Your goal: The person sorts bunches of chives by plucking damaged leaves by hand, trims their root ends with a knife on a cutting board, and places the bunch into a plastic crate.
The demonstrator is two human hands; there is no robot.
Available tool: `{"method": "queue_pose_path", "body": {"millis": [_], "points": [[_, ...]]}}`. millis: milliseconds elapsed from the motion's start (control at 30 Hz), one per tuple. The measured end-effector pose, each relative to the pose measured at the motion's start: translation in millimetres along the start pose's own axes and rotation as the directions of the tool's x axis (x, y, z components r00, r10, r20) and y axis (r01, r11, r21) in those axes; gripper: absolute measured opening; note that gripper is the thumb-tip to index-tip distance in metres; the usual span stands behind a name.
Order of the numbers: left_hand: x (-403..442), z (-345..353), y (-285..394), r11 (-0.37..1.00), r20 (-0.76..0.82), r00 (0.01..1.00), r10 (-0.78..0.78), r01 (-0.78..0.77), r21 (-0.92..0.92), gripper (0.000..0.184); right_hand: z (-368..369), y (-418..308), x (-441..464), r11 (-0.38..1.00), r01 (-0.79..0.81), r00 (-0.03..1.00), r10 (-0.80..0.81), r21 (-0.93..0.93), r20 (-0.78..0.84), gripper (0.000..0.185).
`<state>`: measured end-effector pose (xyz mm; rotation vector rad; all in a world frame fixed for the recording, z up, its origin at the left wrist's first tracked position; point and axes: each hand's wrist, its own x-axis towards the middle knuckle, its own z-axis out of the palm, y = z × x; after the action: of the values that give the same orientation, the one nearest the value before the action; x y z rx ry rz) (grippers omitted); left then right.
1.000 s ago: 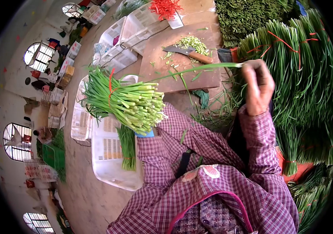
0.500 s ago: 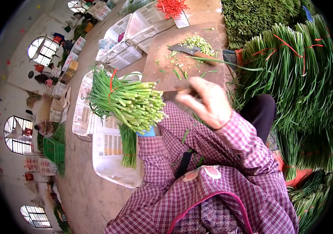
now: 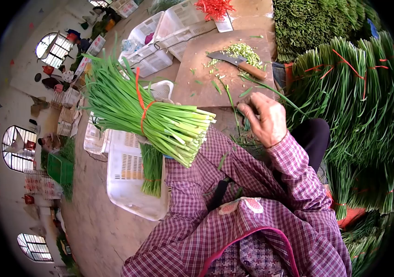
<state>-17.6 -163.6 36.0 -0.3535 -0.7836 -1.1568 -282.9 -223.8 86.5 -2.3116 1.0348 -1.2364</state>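
A thick bunch of garlic chives point(image 3: 127, 104), tied with a red band point(image 3: 144, 113), is held up over the left knee with its cut ends facing right. My left hand is mostly hidden behind the bunch and grips it from beneath; a bit of blue cuff shows below. My right hand point(image 3: 266, 119) is raised near the front edge of a wooden board point(image 3: 197, 69), its fingers loosely curled and the thumb apart from them. Just left of it a loose green stalk point(image 3: 232, 104) hangs past the board's edge. A wooden-handled knife point(image 3: 241, 63) lies on the board among chopped bits point(image 3: 248, 54).
A white crate point(image 3: 132, 203) on the left holds another tied bunch point(image 3: 151, 171). More white crates point(image 3: 153, 62) stand behind it, with red ties point(image 3: 214, 8) near the board. Stacked chives point(image 3: 345, 92) fill the right side. Other people are far off at left.
The bunch has turned and come nearer, showing more of its leaves. My right hand has moved right and down, away from the board, and a loose stalk now shows beside it.
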Motion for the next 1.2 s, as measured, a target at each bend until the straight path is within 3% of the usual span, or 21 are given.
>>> {"method": "queue_pose_path", "body": {"millis": [67, 133, 200, 267, 433, 533, 567, 633, 733, 833, 867, 933, 967, 1000, 1067, 1100, 1200], "points": [[5.4, 4.2, 0.3, 1.0, 0.049, 0.999, 0.015, -0.015, -0.007, 0.082, -22.6, -17.9, 8.8, 0.995, -0.024, 0.994, 0.014, 0.093, 0.106, 0.027], [7.8, 6.5, -1.5, 1.0, 0.075, 0.997, 0.019, -0.018, -0.016, 0.082, -27.7, -37.4, 13.8, 0.982, 0.09, 0.993, -0.102, 0.164, 0.062, 0.028], [5.4, 4.3, -4.2, 0.999, 0.077, 0.997, 0.029, -0.027, -0.025, 0.082, -28.2, -56.8, 15.9, 0.963, 0.106, 0.983, -0.138, 0.246, 0.117, 0.017], [3.5, -1.7, -2.3, 0.997, 0.077, 0.996, 0.044, -0.049, 0.058, 0.08, -22.8, -68.6, 17.0, 0.951, 0.104, 0.974, -0.157, 0.292, 0.165, 0.018], [-0.6, -12.3, -1.1, 0.972, 0.079, 0.995, 0.068, -0.084, 0.218, 0.078, -9.9, -76.1, 17.7, 0.97, 0.123, 0.98, -0.151, 0.208, 0.128, 0.02], [-13.8, -15.1, -1.6, 0.972, -0.116, 0.976, 0.184, -0.163, 0.172, 0.08, -4.8, -69.1, 16.5, 0.959, 0.087, 0.985, -0.123, 0.271, 0.12, 0.019], [-11.5, -18.2, 6.7, 0.973, -0.08, 0.995, 0.054, -0.034, 0.229, 0.081, -1.7, -63.2, 16.5, 0.926, 0.056, 0.986, -0.11, 0.374, 0.123, 0.018], [-3.6, 14.3, -4.8, 0.931, -0.217, 0.975, 0.037, 0.045, 0.363, 0.083, -1.4, -56.3, 17.2, 0.903, 0.019, 0.99, -0.078, 0.43, 0.121, 0.02], [-7.1, 11.7, -5.5, 0.938, -0.344, 0.928, 0.141, -0.014, 0.347, 0.079, -4.0, -46.9, 17.7, 0.888, 0.029, 0.998, -0.05, 0.459, 0.034, 0.024], [-1.0, 24.7, -6.0, 0.91, -0.365, 0.922, 0.126, 0.039, 0.413, 0.077, -25.4, -36.6, 14.4, 0.857, -0.084, 0.995, 0.048, 0.509, 0.084, 0.02], [2.0, 28.6, -4.9, 0.895, -0.391, 0.911, 0.135, 0.057, 0.443, 0.077, -27.9, -29.2, 10.5, 0.743, -0.198, 0.978, 0.11, 0.639, 0.174, 0.02], [5.6, 34.7, -2.8, 0.907, -0.375, 0.921, 0.106, 0.065, 0.416, 0.075, -52.8, -23.3, 10.5, 0.722, -0.266, 0.933, 0.026, 0.639, 0.358, 0.023], [6.6, 38.2, -4.1, 0.878, -0.417, 0.896, 0.155, 0.069, 0.473, 0.075, -52.3, -25.3, 8.8, 0.731, -0.208, 0.947, -0.016, 0.65, 0.321, 0.03], [7.8, 41.8, -6.3, 0.846, -0.456, 0.866, 0.205, 0.078, 0.528, 0.075, -50.7, -24.7, 11.8, 0.886, 0.048, 0.955, -0.176, 0.461, 0.238, 0.027], [7.6, 42.2, -7.9, 0.847, -0.455, 0.868, 0.199, 0.082, 0.526, 0.075, -42.3, -37.5, 13.8, 0.929, 0.237, 0.95, -0.283, 0.284, 0.133, 0.021], [8.9, 43.5, -8.9, 0.847, -0.451, 0.87, 0.198, 0.08, 0.526, 0.074, -41.6, -43.0, 15.0, 0.939, 0.261, 0.929, -0.308, 0.224, 0.206, 0.022], [12.8, 49.0, -13.3, 0.815, -0.459, 0.861, 0.22, 0.097, 0.571, 0.073, -31.1, -54.2, 20.1, 0.89, 0.42, 0.885, -0.445, 0.176, 0.139, 0.016]]}}
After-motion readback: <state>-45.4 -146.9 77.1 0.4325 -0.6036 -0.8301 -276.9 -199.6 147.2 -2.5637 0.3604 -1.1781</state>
